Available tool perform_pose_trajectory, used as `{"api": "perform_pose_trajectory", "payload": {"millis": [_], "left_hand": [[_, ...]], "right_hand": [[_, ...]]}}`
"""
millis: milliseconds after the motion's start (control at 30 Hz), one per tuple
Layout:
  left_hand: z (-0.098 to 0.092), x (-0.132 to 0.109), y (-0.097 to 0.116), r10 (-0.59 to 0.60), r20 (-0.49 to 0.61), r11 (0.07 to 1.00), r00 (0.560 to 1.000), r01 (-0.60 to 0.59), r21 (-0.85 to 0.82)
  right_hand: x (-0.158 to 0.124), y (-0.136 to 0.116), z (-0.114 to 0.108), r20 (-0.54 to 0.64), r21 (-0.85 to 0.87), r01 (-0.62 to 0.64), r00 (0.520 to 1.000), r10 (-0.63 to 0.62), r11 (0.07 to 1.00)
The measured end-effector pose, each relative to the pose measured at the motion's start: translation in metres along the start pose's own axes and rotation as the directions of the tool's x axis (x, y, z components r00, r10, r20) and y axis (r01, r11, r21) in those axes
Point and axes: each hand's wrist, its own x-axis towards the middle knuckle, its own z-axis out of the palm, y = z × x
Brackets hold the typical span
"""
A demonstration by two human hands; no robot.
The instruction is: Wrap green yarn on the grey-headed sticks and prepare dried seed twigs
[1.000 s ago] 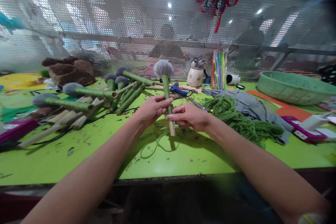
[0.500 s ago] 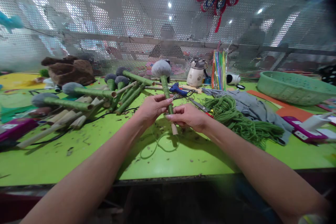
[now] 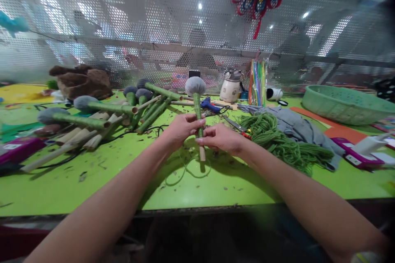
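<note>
Both hands hold one stick (image 3: 202, 154) wound with green yarn and topped by a grey cloth-covered ball (image 3: 195, 86). My left hand (image 3: 184, 128) pinches the wrapped part from the left. Just below it, my right hand (image 3: 220, 137) is closed round the lower part, where the wrapping gives way to bare wood. A loose green yarn strand (image 3: 197, 176) loops down onto the table under the hands. To the right lies a skein of green yarn (image 3: 277, 139). Scissors (image 3: 236, 125) and a blue glue gun (image 3: 210, 105) rest behind the hands.
Several similar wrapped sticks (image 3: 89, 121) are piled at left near brown cloth (image 3: 82, 82). Grey cloth (image 3: 296, 125), a green basket (image 3: 348, 104) and a purple power strip (image 3: 361, 156) sit at right. A white bottle (image 3: 230, 86) stands by the perforated screen (image 3: 148, 28).
The stick's lean has straightened: its ball end has moved right and slightly down, its lower end slightly left. Both hands keep their hold on it.
</note>
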Motion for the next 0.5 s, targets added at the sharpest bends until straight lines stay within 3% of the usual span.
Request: {"api": "perform_pose_trajectory", "payload": {"millis": [233,400,500], "left_hand": [[-0.004,-0.006,0.011,0.001,0.112,0.987,0.994,0.017,-0.159],[-0.008,-0.006,0.012,0.03,0.178,0.978,0.984,0.009,-0.21],[-0.007,-0.005,0.01,0.039,0.14,0.985,0.989,-0.014,-0.172]], "right_hand": [[-0.006,-0.007,-0.01,0.199,0.243,-0.039,0.98,-0.011,0.969],[-0.006,-0.007,-0.007,0.138,0.241,0.01,0.989,-0.044,0.97],[-0.005,-0.007,-0.003,0.061,0.178,0.021,0.998,-0.032,0.984]]}}
